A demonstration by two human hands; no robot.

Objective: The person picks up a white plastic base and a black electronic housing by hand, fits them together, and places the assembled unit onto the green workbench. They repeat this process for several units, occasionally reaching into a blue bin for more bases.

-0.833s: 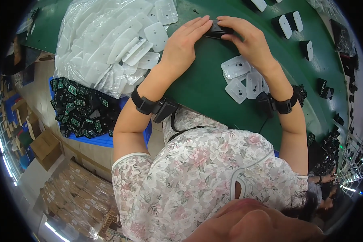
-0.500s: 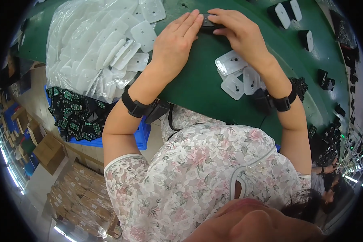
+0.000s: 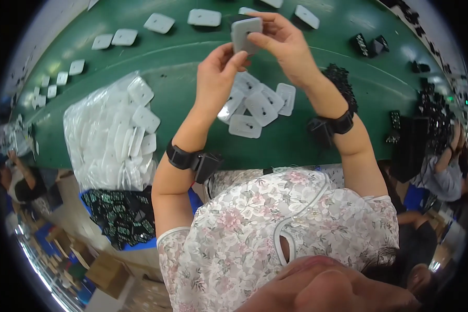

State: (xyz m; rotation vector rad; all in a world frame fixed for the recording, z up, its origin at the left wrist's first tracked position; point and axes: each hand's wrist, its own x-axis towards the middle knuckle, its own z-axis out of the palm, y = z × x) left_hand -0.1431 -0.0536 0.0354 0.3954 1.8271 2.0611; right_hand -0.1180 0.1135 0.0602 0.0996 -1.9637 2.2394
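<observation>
A black box-shaped part with a pale translucent cover plate on its front is tilted up between my two hands. My right hand grips its right side, the thumb on the plate and the fingers behind. At its lower left corner, my left hand pinches the edge with thumb and fingers. Loose cover plates with dark keyhole-shaped marks lie in a small pile below my hands. Left of my left forearm is a clear plastic bag full of similar plates.
Several plate-topped black units stand in a curved row along the far side of the green table. Small black parts are heaped near my right wrist. A blue crate of circuit-board parts sits at lower left. Co-workers sit on both sides.
The black part has come up off the table and turned, so its pale plate now shows. My hands have shifted from pressing down on it to holding it up. The view has swung.
</observation>
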